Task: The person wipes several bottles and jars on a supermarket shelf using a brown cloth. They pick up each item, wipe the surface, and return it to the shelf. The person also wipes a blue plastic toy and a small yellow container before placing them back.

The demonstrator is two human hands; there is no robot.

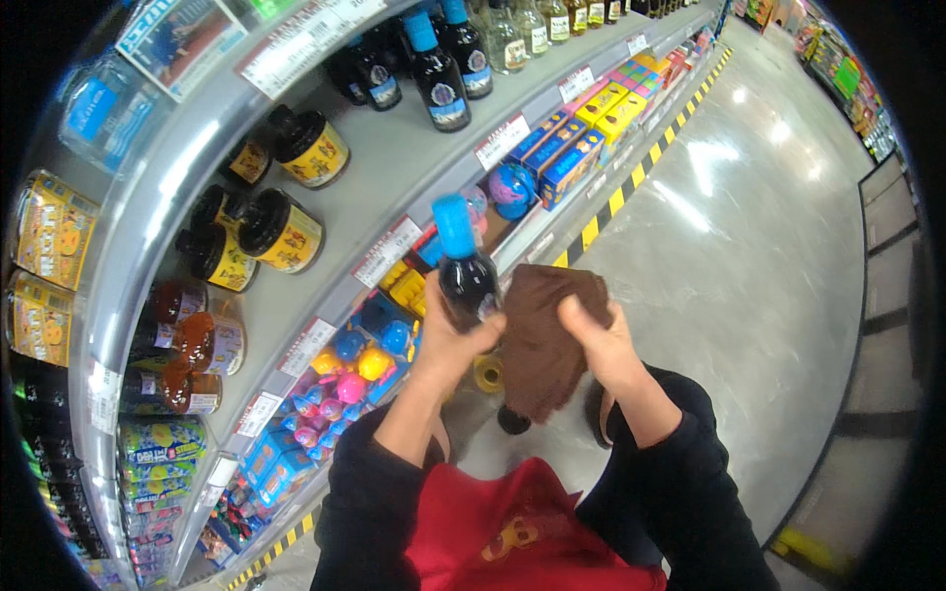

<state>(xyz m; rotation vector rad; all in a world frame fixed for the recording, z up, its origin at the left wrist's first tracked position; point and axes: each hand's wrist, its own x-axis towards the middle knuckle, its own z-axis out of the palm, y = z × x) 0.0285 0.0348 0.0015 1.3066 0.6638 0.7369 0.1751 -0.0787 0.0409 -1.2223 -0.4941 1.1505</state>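
My left hand (458, 325) grips a dark glass bottle (467, 281) with a bright blue cap, held tilted in front of the shelf edge. In my right hand (602, 332) a brown cloth (543, 332) hangs down, its upper edge pinched under the thumb. The cloth is just right of the bottle; whether they touch I cannot tell. Matching blue-capped bottles (436, 74) stand on the grey shelf (369, 162) above my hands. Part of the held bottle's label is covered by my left thumb.
Yellow-labelled jars (281, 229) and jars of amber contents (211, 343) share the shelf at left. Below are colourful toy-like packs (351, 369), blue boxes (569, 166) and a globe-shaped item (511, 185). Yellow-and-black tape (639, 173) edges the shelving along the shiny floor (709, 273).
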